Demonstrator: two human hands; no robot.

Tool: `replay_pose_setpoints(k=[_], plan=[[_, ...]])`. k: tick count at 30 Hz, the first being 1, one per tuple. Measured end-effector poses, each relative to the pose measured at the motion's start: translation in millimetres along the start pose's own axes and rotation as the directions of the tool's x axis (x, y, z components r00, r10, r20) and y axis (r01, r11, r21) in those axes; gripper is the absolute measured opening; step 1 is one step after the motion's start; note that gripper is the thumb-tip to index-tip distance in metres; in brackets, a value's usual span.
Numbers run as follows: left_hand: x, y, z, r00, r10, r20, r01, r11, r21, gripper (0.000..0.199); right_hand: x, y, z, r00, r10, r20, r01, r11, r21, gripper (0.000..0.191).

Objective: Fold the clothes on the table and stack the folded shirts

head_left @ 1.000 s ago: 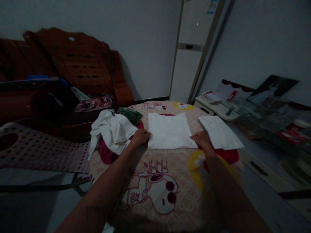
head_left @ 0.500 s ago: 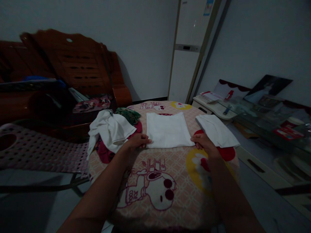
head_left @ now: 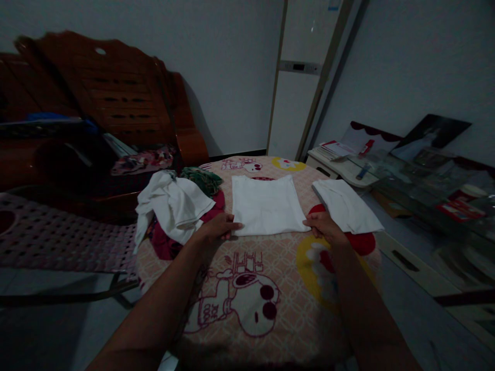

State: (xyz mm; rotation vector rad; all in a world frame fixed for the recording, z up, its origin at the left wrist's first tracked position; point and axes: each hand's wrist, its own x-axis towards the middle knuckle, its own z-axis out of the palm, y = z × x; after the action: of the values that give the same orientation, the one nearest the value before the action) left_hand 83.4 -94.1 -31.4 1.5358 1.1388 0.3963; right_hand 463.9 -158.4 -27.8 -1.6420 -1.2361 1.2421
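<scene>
A white garment [head_left: 266, 206], folded into a rough rectangle, lies flat in the middle of the round table. My left hand [head_left: 222, 226] pinches its near left corner between thumb and fingers. At the near right corner, my right hand [head_left: 320, 225] grips the cloth the same way. To the right lies another folded white garment [head_left: 346, 206], close beyond my right hand. A crumpled white cloth [head_left: 172, 203] is heaped on the left, on top of dark red fabric [head_left: 164, 242], with a green patterned cloth [head_left: 203, 180] behind it.
A pink patterned tablecloth [head_left: 240, 309] with cartoon dogs covers the table. On the left stand a woven chair [head_left: 69, 232] and a carved wooden bench [head_left: 116, 98]. A glass-topped cabinet [head_left: 425, 190] with papers and boxes runs along the right. A tall white appliance [head_left: 296, 103] stands behind.
The view has tilted down slightly and shifted. Both hands keep hold of the same corners of the white garment, which lies nearly unchanged.
</scene>
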Motion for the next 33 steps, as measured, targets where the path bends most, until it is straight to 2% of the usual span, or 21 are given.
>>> replay_pose_setpoints(k=[5,11,19,21,23,25,27,29,33], plan=[[-2.3,1.7,-4.5,0.998,-0.005,-0.059,0.011,0.995,0.1,0.04,0.7,-0.9,1.5,0.998,-0.033,-0.044,0.036,0.996,0.077,0.023],[-0.8,4.2,-4.3,0.989,-0.072,-0.126,0.107,0.949,0.298,0.03,1.6,-1.1,4.6,0.989,0.018,-0.145,-0.024,0.999,-0.038,0.017],[0.1,1.2,-8.4,0.987,-0.032,-0.159,0.098,0.898,0.429,0.024,4.6,-1.9,5.3,0.989,0.024,-0.147,-0.051,0.982,-0.181,0.01],[1.2,7.0,-13.2,0.973,0.013,-0.229,0.114,0.84,0.531,0.023,4.4,-0.9,5.1,0.99,0.016,-0.142,-0.04,0.984,-0.171,0.013],[6.4,17.1,-15.4,0.931,0.115,-0.346,0.14,0.764,0.63,0.019,4.1,-1.2,6.0,0.988,0.011,-0.153,-0.037,0.986,-0.162,0.018],[17.0,29.0,-11.1,0.888,0.242,-0.392,0.115,0.708,0.697,0.032,4.3,-2.8,7.6,0.983,0.008,-0.184,-0.039,0.985,-0.166,0.025],[32.5,39.0,0.1,0.884,0.343,-0.319,0.013,0.662,0.749,0.043,6.0,-4.7,8.8,0.974,-0.003,-0.225,-0.042,0.98,-0.195,0.034],[50.5,43.7,14.7,0.888,0.397,-0.232,-0.074,0.622,0.779,0.05,9.5,-5.5,8.9,0.971,-0.005,-0.241,-0.053,0.971,-0.235,0.043],[80.2,33.1,33.1,0.881,0.435,-0.187,-0.105,0.564,0.819,0.057,20.9,-3.6,6.1,0.976,-0.01,-0.218,-0.046,0.967,-0.25,0.046]])
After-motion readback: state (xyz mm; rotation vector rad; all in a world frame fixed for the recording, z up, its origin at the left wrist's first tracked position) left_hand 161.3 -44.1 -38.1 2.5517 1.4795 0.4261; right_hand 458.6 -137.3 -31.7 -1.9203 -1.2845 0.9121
